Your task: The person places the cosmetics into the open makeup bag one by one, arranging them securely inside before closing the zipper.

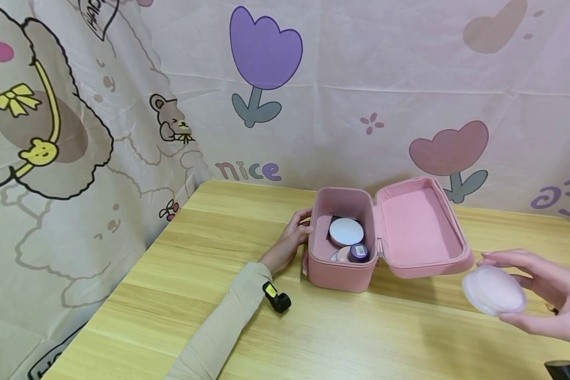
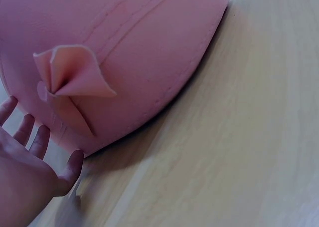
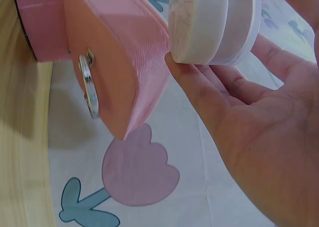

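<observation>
A white jar is being pinched above the surface by the fingers of the right hand, near an open pink case. The case is being touched by spread fingers of the left hand.

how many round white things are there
2 clearly visible: a round white container in the right hand and a white disc inside the pink case. Others may be hidden in there; a pale item is too covered to tell.
</observation>
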### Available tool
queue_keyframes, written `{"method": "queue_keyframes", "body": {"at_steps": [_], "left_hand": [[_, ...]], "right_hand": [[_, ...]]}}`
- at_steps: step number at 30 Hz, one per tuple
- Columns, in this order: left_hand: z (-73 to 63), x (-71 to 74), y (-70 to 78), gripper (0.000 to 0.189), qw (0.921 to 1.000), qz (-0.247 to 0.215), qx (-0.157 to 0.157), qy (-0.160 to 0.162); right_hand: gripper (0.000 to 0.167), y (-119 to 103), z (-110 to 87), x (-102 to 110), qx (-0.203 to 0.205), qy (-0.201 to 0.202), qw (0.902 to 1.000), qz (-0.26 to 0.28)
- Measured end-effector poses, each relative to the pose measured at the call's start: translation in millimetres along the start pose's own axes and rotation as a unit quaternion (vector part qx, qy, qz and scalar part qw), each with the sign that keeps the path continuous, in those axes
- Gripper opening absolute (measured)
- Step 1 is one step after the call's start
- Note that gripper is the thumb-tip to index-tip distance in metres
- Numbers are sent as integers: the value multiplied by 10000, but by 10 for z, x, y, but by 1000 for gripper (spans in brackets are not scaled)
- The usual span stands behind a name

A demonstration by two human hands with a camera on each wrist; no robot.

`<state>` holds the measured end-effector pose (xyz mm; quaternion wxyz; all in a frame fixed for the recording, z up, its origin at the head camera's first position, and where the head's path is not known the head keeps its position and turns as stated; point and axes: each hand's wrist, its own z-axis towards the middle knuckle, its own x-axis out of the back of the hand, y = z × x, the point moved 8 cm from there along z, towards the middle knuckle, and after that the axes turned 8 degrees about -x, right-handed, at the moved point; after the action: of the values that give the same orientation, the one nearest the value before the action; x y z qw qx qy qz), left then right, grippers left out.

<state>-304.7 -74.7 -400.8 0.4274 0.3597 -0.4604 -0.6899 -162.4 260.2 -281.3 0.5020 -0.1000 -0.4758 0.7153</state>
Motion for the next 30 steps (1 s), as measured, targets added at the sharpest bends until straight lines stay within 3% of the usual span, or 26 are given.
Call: {"method": "queue_keyframes", "body": {"at_steps": [4, 8, 11, 15, 18, 22, 30], "left_hand": [[-10, -4, -9, 68, 10000, -1, 25, -1], [-13, -5, -9, 68, 10000, 2, 17, 5], [-9, -3, -10, 68, 10000, 16, 5, -4], [6, 2, -4, 69, 10000, -7, -28, -4], [4, 1, -3, 70, 10000, -38, -30, 4], [-4, 6, -4, 71, 10000, -32, -3, 38], [8, -3, 13, 69, 10000, -15, -3, -4]], "right_hand": [[83, -26, 37, -86, 0, -29, 10000, 19], [83, -13, 77, -169, -250, -11, 9995, -197], [86, 8, 87, -229, -614, 21, 9944, -861], [88, 35, 114, -347, -708, -49, 9814, -1783], [87, 66, 158, -451, -562, -129, 9826, -1768], [86, 131, 200, -579, -698, -244, 9821, -1733], [82, 238, 212, -789, -1074, -372, 9704, -2131]]}}
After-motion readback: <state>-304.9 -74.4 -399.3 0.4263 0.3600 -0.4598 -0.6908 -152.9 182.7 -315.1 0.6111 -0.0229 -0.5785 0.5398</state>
